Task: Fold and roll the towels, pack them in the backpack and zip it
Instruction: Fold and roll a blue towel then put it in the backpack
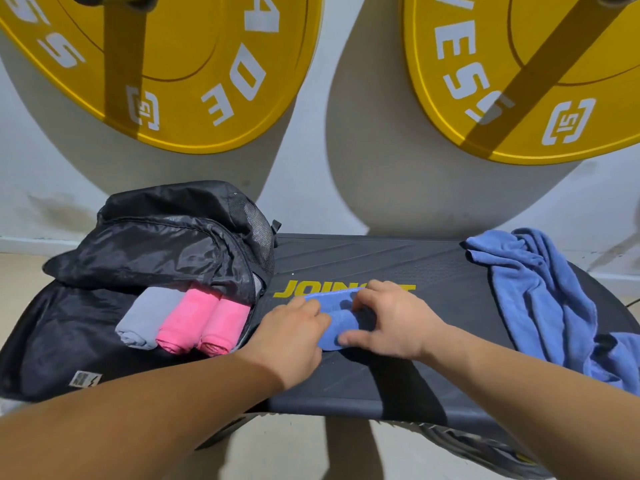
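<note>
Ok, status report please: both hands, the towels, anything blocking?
Left hand and right hand both on blue roll. Three rolls in open backpack. Loose blue towel waiting. Nothing blocking.

Yellow letters on the dark counter (381, 265) read "JOIN" — the rest sits under a hand. The left yellow weight plate (180, 64) shows white "40" and a square "SI" logo; the right plate (519, 81) repeats that logo — its lettering is cut off.

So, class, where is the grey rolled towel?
In the head view, left side: the grey towel lies in the open backpack, beside two pink towels.
</note>
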A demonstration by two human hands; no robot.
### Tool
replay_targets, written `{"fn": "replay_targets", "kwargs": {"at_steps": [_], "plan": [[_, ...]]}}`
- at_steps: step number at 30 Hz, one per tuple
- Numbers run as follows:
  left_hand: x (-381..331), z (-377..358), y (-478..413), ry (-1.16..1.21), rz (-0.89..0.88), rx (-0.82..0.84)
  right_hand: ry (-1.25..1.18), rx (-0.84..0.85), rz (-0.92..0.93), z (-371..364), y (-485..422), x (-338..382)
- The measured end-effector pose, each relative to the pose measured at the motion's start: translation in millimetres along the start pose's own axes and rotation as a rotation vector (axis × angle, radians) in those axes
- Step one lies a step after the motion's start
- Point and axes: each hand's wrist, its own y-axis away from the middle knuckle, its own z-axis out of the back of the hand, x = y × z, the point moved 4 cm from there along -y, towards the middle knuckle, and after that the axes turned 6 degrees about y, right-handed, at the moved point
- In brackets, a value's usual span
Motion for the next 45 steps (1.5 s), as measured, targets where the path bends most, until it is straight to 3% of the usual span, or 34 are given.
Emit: {"fn": "replay_targets", "kwargs": {"at_steps": [3,6,10,12,16,22,25,30,33,40,45], "plan": [[16,-4,-3,0.196,0.048,-0.008,0.093,0.072,0.019,-7,3,-8],[29,0,-4,0.468,0.099,-0.018,-0.141,0.110,-0.100,-3,0,-11],[40,-6,0,0.817,0.253,0.125,-0.513,0.202,-0.198,1,-3,-13],[44,-8,0,0.828,0.270,0.139,-0.577,0.205,-0.230,-1,-3,-14],[48,-12,-8,0.623,0.230,0.157,-0.545,0.219,-0.366,-2,-5,-9],[51,-15,-6,0.794,0.327,0.290,-0.760,0.237,-0.589,-6,-6,-10],[49,-15,-4,0.908,0.357,0.236,-0.956,0.209,-0.625,-9,-6,-11],[41,-12,9,0.953,0.385,0.268,-1.136,0.218,-0.538,-2,-9,-7],[35,0,18,0.957,0.347,0.290,-1.092,0.213,-0.421,13,-6,4],[35,57,40,1.030,0.341,0.169,-1.062,0.137,-0.286,71,14,29],[35,93,84,1.294,0.339,0.159,-1.033,0.118,-0.213,107,21,79]]}}
